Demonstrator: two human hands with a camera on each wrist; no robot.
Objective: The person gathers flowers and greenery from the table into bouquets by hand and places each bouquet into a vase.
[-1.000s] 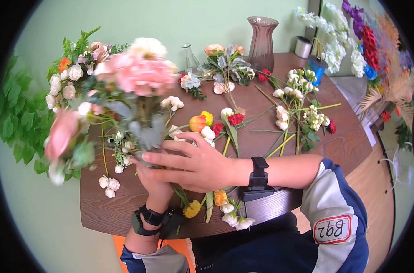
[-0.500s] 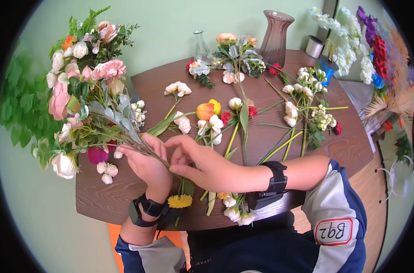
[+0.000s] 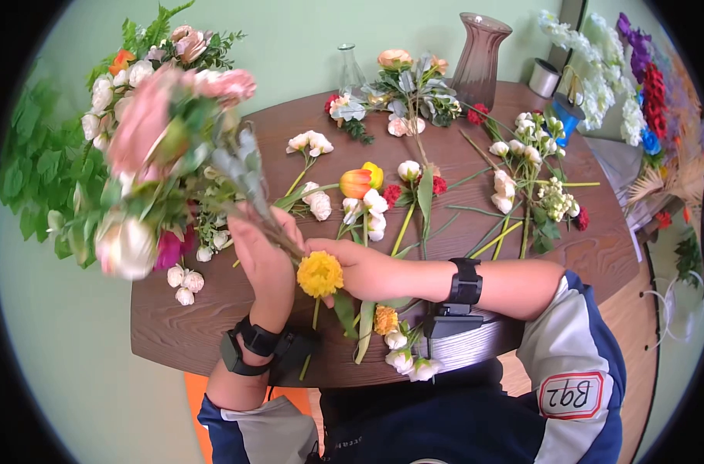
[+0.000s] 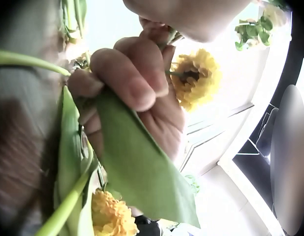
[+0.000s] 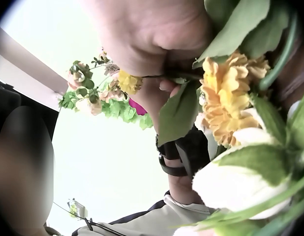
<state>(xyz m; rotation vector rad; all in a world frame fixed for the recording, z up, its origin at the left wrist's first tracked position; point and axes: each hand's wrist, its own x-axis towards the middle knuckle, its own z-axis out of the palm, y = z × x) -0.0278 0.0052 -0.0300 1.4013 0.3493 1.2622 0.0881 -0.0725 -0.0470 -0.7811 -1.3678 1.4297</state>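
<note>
My left hand (image 3: 263, 251) grips the stems of a bouquet (image 3: 247, 166) of pink and white blooms with grey-green leaves, tilted to the left over the table's edge. Beside it, my right hand (image 3: 363, 271) has its fingers curled round the stem of a yellow flower (image 3: 319, 274), close to the ends of the bouquet's stems. In the left wrist view a broad green leaf (image 4: 137, 157) hangs from those curled fingers, and the yellow flower (image 4: 197, 78) shows behind them. The right wrist view shows the yellow flower (image 5: 130, 81) in front of the left hand, its stem running under the right hand.
Loose stems cover the brown table (image 3: 182, 332), among them an orange tulip (image 3: 356, 184), an orange-yellow flower (image 3: 384, 319) and white blooms (image 3: 412, 363) near the front. A tall vase (image 3: 480, 62) and small glass bottle (image 3: 350, 69) stand behind. A flower arrangement (image 3: 139, 73) is at the far left.
The yellow flower has risen from below the right hand to between the hands. The bouquet has swung left and then back to the right in the left hand.
</note>
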